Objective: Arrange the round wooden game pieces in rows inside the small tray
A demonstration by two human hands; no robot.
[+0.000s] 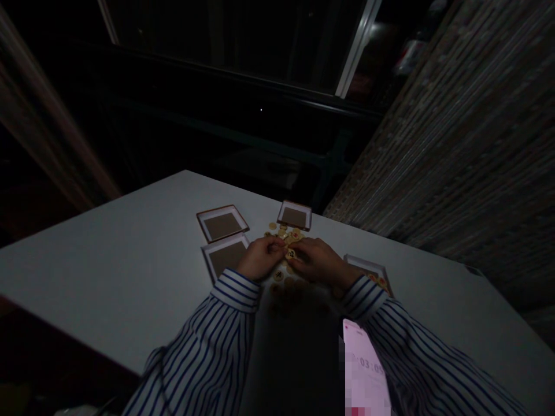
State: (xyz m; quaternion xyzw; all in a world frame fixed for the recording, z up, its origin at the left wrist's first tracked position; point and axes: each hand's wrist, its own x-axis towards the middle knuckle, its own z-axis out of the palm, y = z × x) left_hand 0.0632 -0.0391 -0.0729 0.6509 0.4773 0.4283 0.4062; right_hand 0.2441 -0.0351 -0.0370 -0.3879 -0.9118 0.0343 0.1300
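Dim room, white table (108, 242). Right hand (321, 263) pinches black-marked disc (291, 254); left hand (259, 258) curled beside it, cannot tell if holding anything. Red-marked discs (382, 282) already in box (366, 262) at hands' three o'clock; loose discs (278, 275) unboxed, twelve and six o'clock.

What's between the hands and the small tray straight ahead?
In the head view, round yellowish pieces lie between that tray and the left hand and right hand.

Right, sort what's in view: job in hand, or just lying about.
Job in hand: round piece in the right hand; loose pieces by the left hand; far-right tray, holding red-marked pieces; probably the three other trays.

Apparently just about: lit phone; curtain, hanging.
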